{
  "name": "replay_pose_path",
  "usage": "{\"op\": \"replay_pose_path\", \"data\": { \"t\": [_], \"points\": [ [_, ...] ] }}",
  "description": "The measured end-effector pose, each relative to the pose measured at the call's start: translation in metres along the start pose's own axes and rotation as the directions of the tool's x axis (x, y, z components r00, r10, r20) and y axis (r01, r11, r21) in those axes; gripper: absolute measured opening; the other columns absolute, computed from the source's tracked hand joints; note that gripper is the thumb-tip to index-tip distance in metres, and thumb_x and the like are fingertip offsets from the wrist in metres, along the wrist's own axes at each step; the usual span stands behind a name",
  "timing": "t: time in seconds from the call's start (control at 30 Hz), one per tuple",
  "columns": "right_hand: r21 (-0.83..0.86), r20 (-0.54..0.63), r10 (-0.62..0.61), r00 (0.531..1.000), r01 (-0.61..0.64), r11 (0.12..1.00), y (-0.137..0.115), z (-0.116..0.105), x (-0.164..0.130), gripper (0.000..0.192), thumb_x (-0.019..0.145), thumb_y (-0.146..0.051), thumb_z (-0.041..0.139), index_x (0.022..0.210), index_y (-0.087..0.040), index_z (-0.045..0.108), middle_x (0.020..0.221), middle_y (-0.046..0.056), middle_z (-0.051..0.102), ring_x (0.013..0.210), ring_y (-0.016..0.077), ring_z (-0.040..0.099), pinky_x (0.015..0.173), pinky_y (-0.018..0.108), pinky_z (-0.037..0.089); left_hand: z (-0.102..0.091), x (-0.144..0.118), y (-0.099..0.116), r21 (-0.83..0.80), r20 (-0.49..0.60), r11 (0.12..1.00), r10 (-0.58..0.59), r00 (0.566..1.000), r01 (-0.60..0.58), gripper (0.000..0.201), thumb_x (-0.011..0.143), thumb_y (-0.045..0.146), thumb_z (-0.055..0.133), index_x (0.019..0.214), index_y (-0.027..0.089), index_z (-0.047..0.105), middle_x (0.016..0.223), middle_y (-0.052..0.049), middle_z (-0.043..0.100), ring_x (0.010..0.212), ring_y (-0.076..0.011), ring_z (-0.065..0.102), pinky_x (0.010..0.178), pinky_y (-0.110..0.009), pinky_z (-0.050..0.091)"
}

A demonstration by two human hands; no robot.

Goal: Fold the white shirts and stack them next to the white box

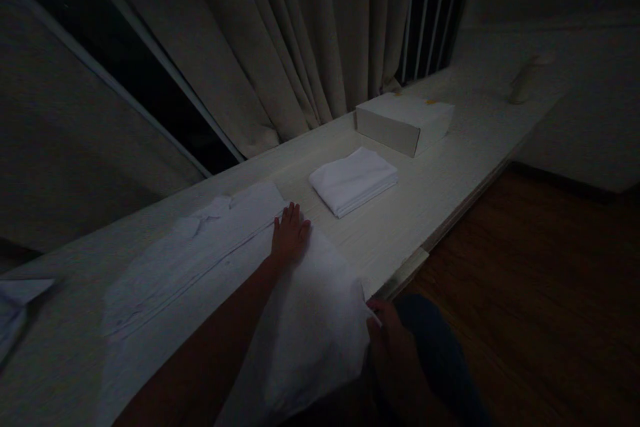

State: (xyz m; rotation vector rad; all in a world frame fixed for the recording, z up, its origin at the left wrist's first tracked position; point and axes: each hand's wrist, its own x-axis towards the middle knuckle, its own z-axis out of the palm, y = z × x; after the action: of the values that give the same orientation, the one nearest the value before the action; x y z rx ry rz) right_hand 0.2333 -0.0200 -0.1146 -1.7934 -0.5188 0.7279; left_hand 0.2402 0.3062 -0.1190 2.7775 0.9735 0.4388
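Observation:
A white shirt lies spread over the ledge, with a long placket-like seam running along it and crumpled fabric near its far edge. My left hand rests flat on the shirt near its right end, fingers stretched out. Down at the front edge, my right hand pinches a corner of the shirt between thumb and fingers. The fabric between the two hands hangs toward me over the near side. Beyond my left hand sits a folded white cloth, stacked in neat layers and touched by neither hand.
A white box stands behind the folded cloth on the long pale ledge. Farther right is a pale cylindrical object. Curtains hang along the back. Something white shows at the left edge. A wooden floor lies below right.

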Motion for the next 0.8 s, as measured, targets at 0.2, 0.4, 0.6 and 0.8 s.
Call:
{"op": "replay_pose_path", "data": {
  "t": [0.2, 0.4, 0.6, 0.8],
  "points": [
    [0.009, -0.083, -0.130, 0.988, 0.132, 0.991, 0.010, 0.011, -0.002, 0.038, 0.093, -0.045, 0.042, 0.119, -0.019, 0.051, 0.090, 0.005, 0.068, 0.069, 0.0183, 0.063, 0.062, 0.028, 0.047, -0.080, -0.198, 0.034, -0.576, -0.066, 0.767, -0.388, 0.919, 0.282, 0.037, 0.088, 0.052, 0.047, 0.104, 0.023, 0.064, 0.106, -0.005, 0.070, 0.099, -0.0202, 0.064, 0.089, -0.034, 0.050],
    [0.129, -0.160, -0.168, 0.973, 0.189, 0.973, 0.007, 0.023, -0.015, 0.040, 0.090, -0.047, 0.050, 0.118, -0.019, 0.052, 0.071, 0.000, 0.062, 0.053, 0.0149, 0.055, 0.050, 0.025, 0.043, -0.043, -0.368, 0.043, -0.697, 0.283, 0.321, -0.698, 0.657, 0.641, 0.039, 0.067, 0.055, 0.067, 0.084, 0.020, 0.069, 0.093, -0.008, 0.072, 0.099, -0.0276, 0.065, 0.091, -0.039, 0.050],
    [0.243, -0.209, -0.195, 0.958, 0.244, 0.939, -0.005, 0.029, -0.036, 0.048, 0.088, -0.054, 0.053, 0.119, -0.017, 0.049, 0.060, -0.004, 0.055, 0.049, 0.0146, 0.052, 0.048, 0.025, 0.041, -0.033, -0.354, 0.057, -0.829, 0.437, -0.095, -0.725, 0.533, 0.551, 0.024, 0.062, 0.037, 0.073, 0.082, 0.024, 0.069, 0.109, -0.008, 0.070, 0.122, -0.0292, 0.055, 0.103, -0.040, 0.043],
    [0.020, -0.194, -0.289, 0.937, 0.299, 0.954, -0.013, 0.021, -0.051, 0.053, 0.090, -0.058, 0.044, 0.120, -0.015, 0.050, 0.065, -0.001, 0.059, 0.053, 0.0167, 0.055, 0.051, 0.027, 0.043, -0.043, -0.353, 0.064, -0.838, 0.477, -0.187, -0.707, 0.521, 0.513, 0.024, 0.058, 0.033, 0.076, 0.077, 0.020, 0.068, 0.087, -0.010, 0.073, 0.103, -0.0357, 0.064, 0.088, -0.047, 0.050]
  ]
}}
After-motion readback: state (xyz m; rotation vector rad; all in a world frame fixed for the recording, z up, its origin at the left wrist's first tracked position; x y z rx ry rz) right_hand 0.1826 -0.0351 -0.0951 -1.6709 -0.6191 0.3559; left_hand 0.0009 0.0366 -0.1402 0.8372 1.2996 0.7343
